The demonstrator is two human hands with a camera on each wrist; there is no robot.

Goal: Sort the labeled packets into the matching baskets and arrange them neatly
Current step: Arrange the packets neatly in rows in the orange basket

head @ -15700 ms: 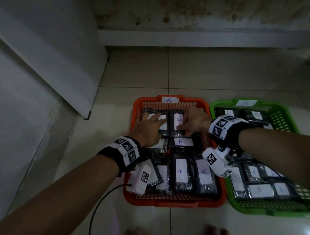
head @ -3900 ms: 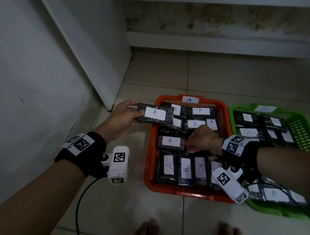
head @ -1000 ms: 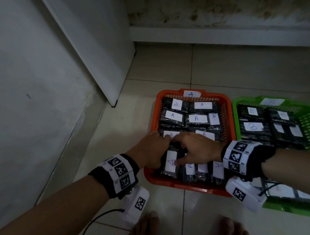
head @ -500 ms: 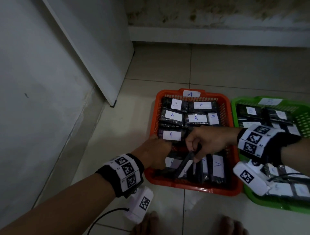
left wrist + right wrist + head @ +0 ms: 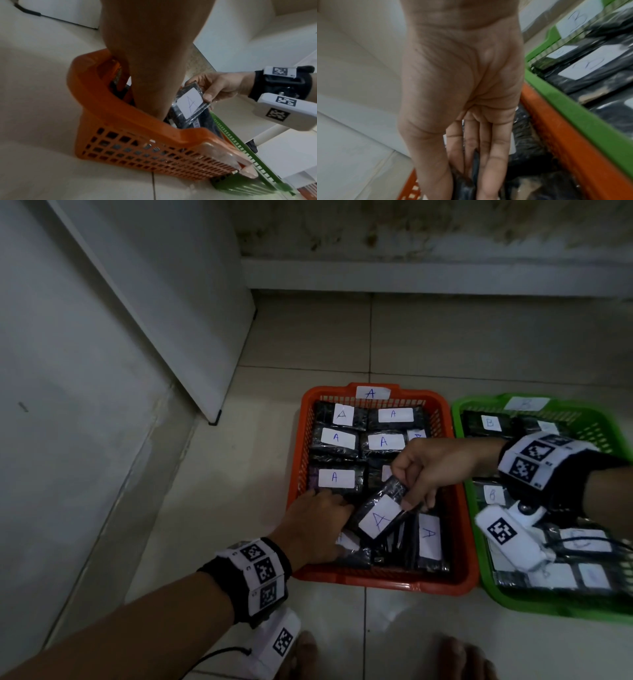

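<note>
An orange basket (image 5: 376, 581) tagged A holds several black packets with white A labels. My right hand (image 5: 407, 491) pinches one A packet (image 5: 378, 518) by its far end and holds it tilted just above the basket's near row. The left wrist view shows the same A packet (image 5: 188, 104) under the right hand's thumb (image 5: 208, 96). My left hand (image 5: 318, 522) reaches down into the basket's near-left corner among the packets, and its fingertips are hidden. A green basket (image 5: 534, 607) on the right, tagged B, holds B packets (image 5: 489, 423).
Both baskets stand side by side on a tiled floor. A white panel (image 5: 154, 302) leans along the left, and a wall with a pale skirting (image 5: 445, 273) runs behind. Bare toes (image 5: 303, 655) and a black cable (image 5: 212, 655) lie at the near edge.
Since half a second ago my right hand has lifted the A packet higher, so its label now faces up. My left hand stays in the near-left corner of the basket.
</note>
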